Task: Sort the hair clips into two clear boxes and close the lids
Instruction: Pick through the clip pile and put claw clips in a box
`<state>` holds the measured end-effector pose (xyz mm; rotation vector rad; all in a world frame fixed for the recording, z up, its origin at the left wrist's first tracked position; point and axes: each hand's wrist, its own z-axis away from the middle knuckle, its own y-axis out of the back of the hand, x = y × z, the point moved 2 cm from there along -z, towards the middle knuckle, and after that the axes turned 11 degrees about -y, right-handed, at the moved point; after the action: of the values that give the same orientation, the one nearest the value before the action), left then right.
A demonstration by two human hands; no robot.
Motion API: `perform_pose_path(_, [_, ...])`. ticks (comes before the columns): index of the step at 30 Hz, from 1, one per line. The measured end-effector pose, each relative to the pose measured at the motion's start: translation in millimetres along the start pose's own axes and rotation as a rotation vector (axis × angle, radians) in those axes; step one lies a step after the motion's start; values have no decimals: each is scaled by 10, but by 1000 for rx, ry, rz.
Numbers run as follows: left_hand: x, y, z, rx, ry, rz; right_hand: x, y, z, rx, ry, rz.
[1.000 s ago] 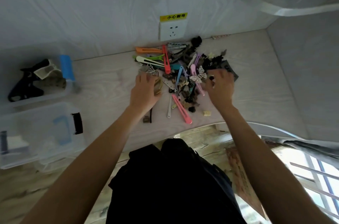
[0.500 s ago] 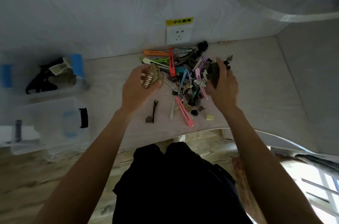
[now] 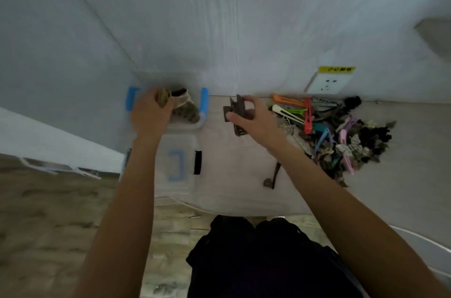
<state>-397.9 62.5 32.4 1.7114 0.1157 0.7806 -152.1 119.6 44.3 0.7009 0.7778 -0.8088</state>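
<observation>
Brown toothed claw clip (image 3: 238,112) pinched in right hand (image 3: 256,122)

The left hand (image 3: 150,114) carried the tan claw clip (image 3: 163,97) from the pile (image 3: 341,131) to over the far box (image 3: 195,124). The right hand (image 3: 253,122) lifted a dark clip (image 3: 238,108) leftward off the pile.

Domestic room, likely bedroom or dormitory corner. Evidence: pale wood-grain desk (image 3: 402,190) set against white wall (image 3: 219,16); wall socket (image 3: 327,83) under yellow label (image 3: 336,69); wood-pattern floor (image 3: 48,212); household hair clips (image 3: 341,131) heaped on desk beside clear storage boxes (image 3: 178,165).
</observation>
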Motion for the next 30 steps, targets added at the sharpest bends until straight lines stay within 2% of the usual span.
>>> perform_pose_path(2, [-168,-62,-73,-102,46,-18,-273,-255,-85,-23,84,54])
perform_pose_path(5, [-284,-94,-78,-150,-19,76,-609,-646,-232,23,212,194])
perform_pose_path(10, [-286,88,128,158,-128,132,-751,-1087,-480,57,246,560])
perform_pose_path(12, [-260,147,209,253,-161,225,-724,-1084,-459,63,277,674])
perform_pose_path(14, [-194,179,269,316,-198,335,-644,-956,-359,124,369,608])
perform_pose_path(17, [50,160,345,312,-280,480,-362,-555,-162,254,427,462])
perform_pose_path(20, [450,-13,416,175,-365,592,68,-17,13,394,363,478])
perform_pose_path(22, [779,-192,481,13,-468,585,365,335,87,477,307,503])
perform_pose_path(26, [1495,-802,661,-349,-725,417,886,1052,121,632,162,593])
perform_pose_path(30, [1966,-1455,741,-507,-814,196,1222,1577,-80,619,-63,829])
